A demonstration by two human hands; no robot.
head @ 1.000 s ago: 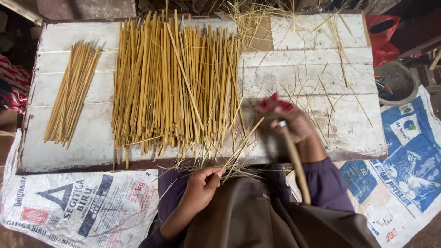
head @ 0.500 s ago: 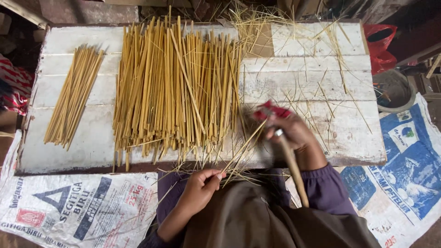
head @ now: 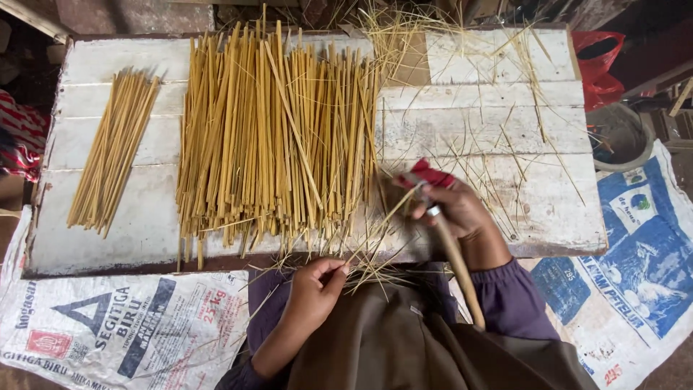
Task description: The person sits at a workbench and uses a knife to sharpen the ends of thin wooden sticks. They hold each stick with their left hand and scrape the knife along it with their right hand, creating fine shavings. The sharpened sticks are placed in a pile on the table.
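Gripping thin yellow bamboo slivers point(head: 375, 245) w/ pinched fingers, left hand point(head: 315, 289) steadies them at board's point(head: 505, 94) near edge; right hand point(head: 462, 209), just beside, is clenched round a long-handled knife point(head: 451, 249), red-wrapped, against slivers' far ends. Split sticks point(head: 274, 137) piled beyond left hand.

The table point(head: 505, 130) is of rough wood planks with worn, matt white paint. The sticks point(head: 274, 137) look like dry split bamboo, yellow and matt. The knife point(head: 451, 249) has a smooth wood handle and red tape near a metal ring. The sacks point(head: 115, 325) are woven plastic, a little glossy.
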